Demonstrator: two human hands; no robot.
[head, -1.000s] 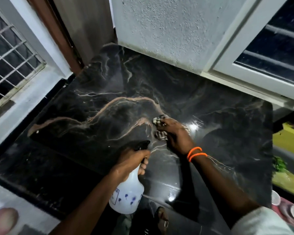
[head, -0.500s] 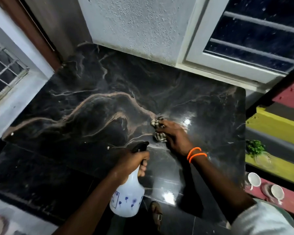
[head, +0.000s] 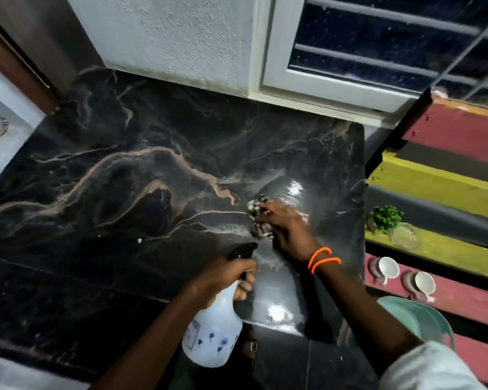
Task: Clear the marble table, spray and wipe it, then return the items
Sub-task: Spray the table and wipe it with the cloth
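Observation:
The black marble table (head: 130, 198) with tan veins fills the view and carries no items. My left hand (head: 226, 274) grips a white spray bottle (head: 213, 330) with a black trigger head, nozzle aimed at the tabletop near the front edge. My right hand (head: 288, 229), with orange bands at the wrist, presses a crumpled patterned cloth (head: 258, 206) onto the marble right of centre. A wet, shiny patch lies around and to the right of the cloth.
A white wall and a barred window (head: 378, 46) back the table. To the right, painted steps hold a green plant (head: 385, 218), a glass dish (head: 404, 236), two white cups (head: 389, 267) and teal plates (head: 417, 313). A grille window is at the far left.
The view has swung to the right, showing more of the steps and cups. My right hand keeps the cloth on the marble and has shifted slightly; the bottle hand holds its place.

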